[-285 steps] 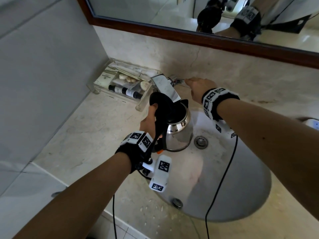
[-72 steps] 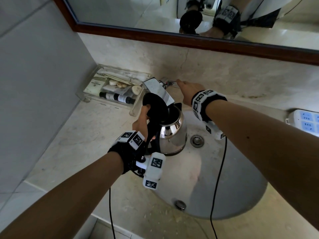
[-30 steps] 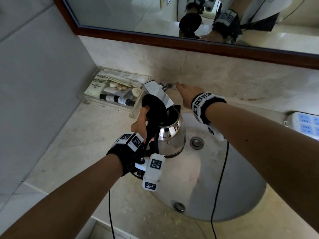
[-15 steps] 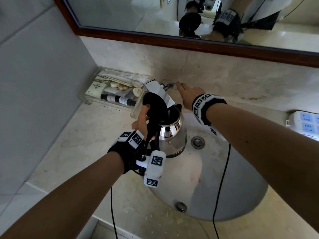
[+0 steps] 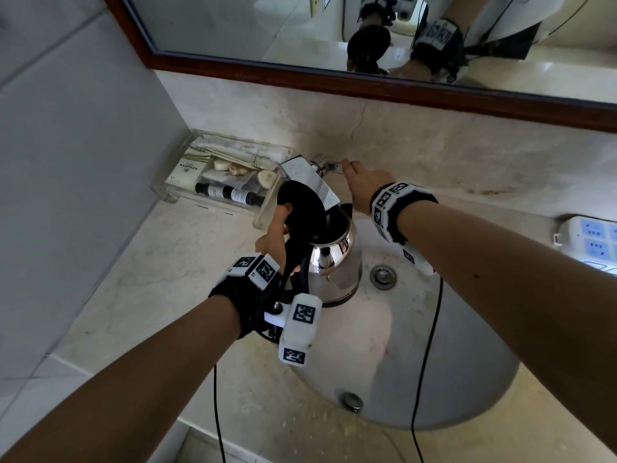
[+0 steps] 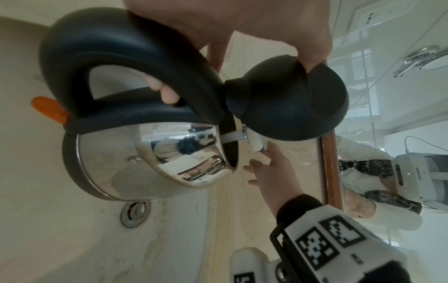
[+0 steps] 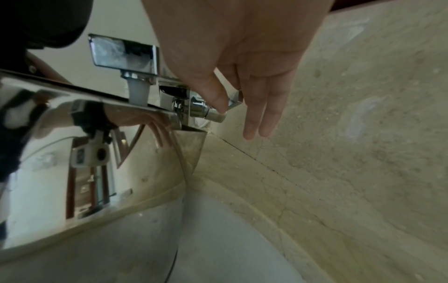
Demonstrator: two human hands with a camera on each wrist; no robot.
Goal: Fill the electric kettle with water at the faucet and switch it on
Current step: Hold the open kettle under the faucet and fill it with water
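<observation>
Marble tabletop (image 5: 140, 282), sink basin (image 5: 434, 379) and a wood-framed mirror (image 5: 334, 78) at twelve o'clock. The left hand (image 5: 272, 238) grips the steel kettle (image 5: 334, 272) under the faucet (image 5: 307, 177); the right hand (image 5: 364, 183) pinches the faucet lever (image 7: 218, 111), other fingers straight.

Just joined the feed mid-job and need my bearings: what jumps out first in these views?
The shiny steel kettle hangs over the sink basin, lid flipped up, under the faucet spout, with water streaming in. The left hand grips its black handle; the right hand pinches the faucet lever by the back wall.
</observation>
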